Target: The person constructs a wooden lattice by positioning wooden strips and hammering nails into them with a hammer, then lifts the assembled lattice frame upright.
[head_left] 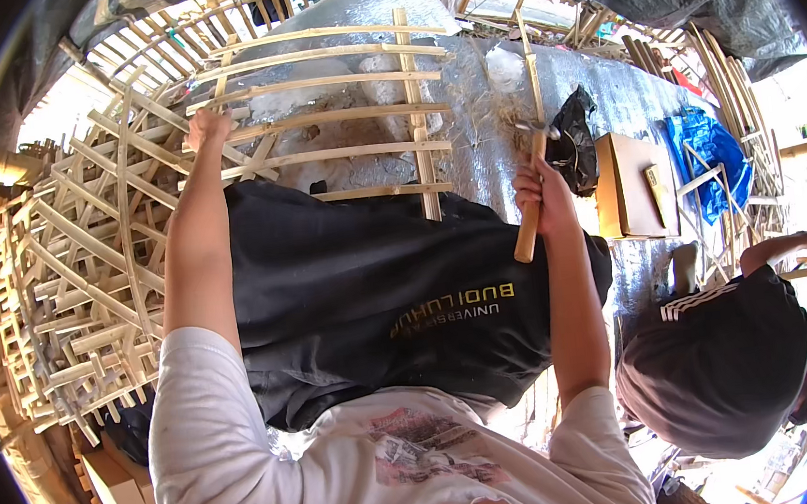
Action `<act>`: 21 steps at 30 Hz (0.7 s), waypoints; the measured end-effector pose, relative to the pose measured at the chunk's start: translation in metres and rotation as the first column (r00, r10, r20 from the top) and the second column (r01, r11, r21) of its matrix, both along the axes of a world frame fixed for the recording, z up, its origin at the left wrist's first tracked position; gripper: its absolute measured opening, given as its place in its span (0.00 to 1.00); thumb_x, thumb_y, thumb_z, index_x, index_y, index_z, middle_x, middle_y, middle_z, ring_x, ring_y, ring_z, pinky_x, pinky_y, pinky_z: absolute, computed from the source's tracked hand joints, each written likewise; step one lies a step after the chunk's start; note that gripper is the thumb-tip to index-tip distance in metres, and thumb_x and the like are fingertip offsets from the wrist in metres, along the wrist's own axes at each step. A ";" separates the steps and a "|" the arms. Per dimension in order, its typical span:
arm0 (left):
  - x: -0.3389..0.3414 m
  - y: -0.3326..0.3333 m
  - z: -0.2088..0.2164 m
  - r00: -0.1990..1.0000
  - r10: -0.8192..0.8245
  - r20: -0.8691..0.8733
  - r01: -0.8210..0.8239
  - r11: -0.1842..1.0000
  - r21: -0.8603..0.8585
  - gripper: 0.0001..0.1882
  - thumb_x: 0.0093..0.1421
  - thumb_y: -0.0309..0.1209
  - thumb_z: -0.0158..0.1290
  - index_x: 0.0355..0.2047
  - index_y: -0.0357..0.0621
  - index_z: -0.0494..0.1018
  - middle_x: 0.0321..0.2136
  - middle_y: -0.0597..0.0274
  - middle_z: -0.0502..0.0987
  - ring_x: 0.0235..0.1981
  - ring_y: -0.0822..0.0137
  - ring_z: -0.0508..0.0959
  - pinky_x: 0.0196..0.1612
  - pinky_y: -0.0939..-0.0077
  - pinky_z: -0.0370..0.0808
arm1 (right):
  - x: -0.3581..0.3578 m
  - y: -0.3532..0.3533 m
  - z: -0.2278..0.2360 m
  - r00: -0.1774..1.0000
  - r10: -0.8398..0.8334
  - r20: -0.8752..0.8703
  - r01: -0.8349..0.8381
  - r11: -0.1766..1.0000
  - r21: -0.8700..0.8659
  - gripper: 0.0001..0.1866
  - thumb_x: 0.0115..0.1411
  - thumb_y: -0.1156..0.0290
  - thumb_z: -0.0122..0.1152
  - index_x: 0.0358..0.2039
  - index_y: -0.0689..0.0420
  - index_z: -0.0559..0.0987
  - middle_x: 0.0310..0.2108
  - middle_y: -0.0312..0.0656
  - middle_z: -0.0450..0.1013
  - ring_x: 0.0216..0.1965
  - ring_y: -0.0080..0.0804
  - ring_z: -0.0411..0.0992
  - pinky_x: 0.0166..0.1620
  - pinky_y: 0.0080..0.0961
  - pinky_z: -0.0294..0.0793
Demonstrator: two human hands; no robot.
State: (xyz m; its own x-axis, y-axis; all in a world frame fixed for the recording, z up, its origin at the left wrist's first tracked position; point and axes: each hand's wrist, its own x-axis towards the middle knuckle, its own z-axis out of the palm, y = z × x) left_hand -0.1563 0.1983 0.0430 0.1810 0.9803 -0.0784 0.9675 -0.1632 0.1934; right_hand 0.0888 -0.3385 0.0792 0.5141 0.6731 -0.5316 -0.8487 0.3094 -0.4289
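Observation:
In front of me lies a ladder-like bamboo frame [332, 119], several pale slats set across two uprights. At its left side my left hand [209, 128] is closed, over the upright and the end of a slat. What its fingers pinch is hidden. My right hand [543, 190] grips a hammer [525, 231] by its wooden handle. The hammer's metal head [535, 128] points away from me, held to the right of the frame and apart from it. Black cloth [368, 285] with yellow lettering covers my lap, close to the nearest slat.
Crossed bamboo lattices [83, 254] are stacked at the left. A silvery sheet [465, 81] lies under the frame. To the right are a black plastic bag [577, 138], a cardboard box [625, 182] and a blue tarp [711, 164]. Another person [725, 357] in dark clothes bends at the lower right.

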 end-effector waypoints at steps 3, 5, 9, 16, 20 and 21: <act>-0.012 0.006 -0.004 1.000 0.023 -0.005 -0.023 1.000 0.020 0.26 0.54 0.55 0.58 0.41 0.46 0.80 0.42 0.57 0.81 0.49 0.59 0.78 0.56 0.58 0.68 | 0.003 0.053 0.013 0.976 0.147 0.162 -0.085 0.936 -0.342 0.15 0.68 0.58 0.50 0.44 0.57 0.71 0.23 0.28 0.59 0.21 0.16 0.61 0.17 0.12 0.60; -0.013 0.004 -0.007 1.000 0.009 -0.013 -0.009 1.000 0.013 0.26 0.55 0.55 0.57 0.41 0.46 0.80 0.42 0.57 0.82 0.49 0.59 0.78 0.56 0.59 0.68 | 0.029 0.079 0.002 0.940 0.249 0.233 -0.110 0.869 -0.483 0.15 0.68 0.57 0.52 0.43 0.57 0.72 0.23 0.29 0.61 0.20 0.18 0.62 0.18 0.14 0.62; -0.008 -0.005 -0.011 1.000 -0.006 -0.017 0.006 1.000 0.012 0.25 0.53 0.52 0.58 0.40 0.45 0.80 0.43 0.56 0.81 0.49 0.58 0.78 0.57 0.60 0.67 | 0.082 0.115 -0.061 0.742 0.534 0.406 -0.081 0.672 -0.736 0.15 0.64 0.58 0.57 0.37 0.59 0.73 0.21 0.33 0.67 0.16 0.21 0.64 0.18 0.21 0.66; -0.010 -0.001 -0.011 0.999 0.046 -0.015 -0.046 0.999 0.005 0.24 0.49 0.46 0.57 0.43 0.45 0.79 0.45 0.54 0.80 0.49 0.56 0.78 0.55 0.61 0.70 | 0.110 0.131 -0.058 0.847 0.512 0.143 -0.424 0.814 -0.398 0.18 0.67 0.57 0.56 0.44 0.60 0.70 0.20 0.28 0.64 0.17 0.14 0.62 0.17 0.11 0.63; -0.004 0.000 -0.009 0.998 0.055 -0.032 -0.055 0.998 0.004 0.25 0.48 0.46 0.58 0.44 0.45 0.79 0.45 0.53 0.80 0.49 0.56 0.79 0.54 0.61 0.72 | 0.115 0.135 -0.064 0.902 0.421 0.095 -0.328 0.813 -0.481 0.24 0.68 0.56 0.52 0.53 0.62 0.67 0.19 0.26 0.62 0.17 0.11 0.61 0.16 0.07 0.61; -0.004 0.000 -0.010 0.998 0.051 -0.035 -0.050 0.999 0.003 0.25 0.48 0.46 0.58 0.44 0.45 0.79 0.45 0.53 0.80 0.49 0.56 0.79 0.54 0.61 0.72 | 0.116 0.129 -0.066 0.904 0.417 0.092 -0.326 0.814 -0.480 0.24 0.68 0.56 0.52 0.53 0.62 0.67 0.19 0.26 0.62 0.17 0.11 0.61 0.16 0.07 0.61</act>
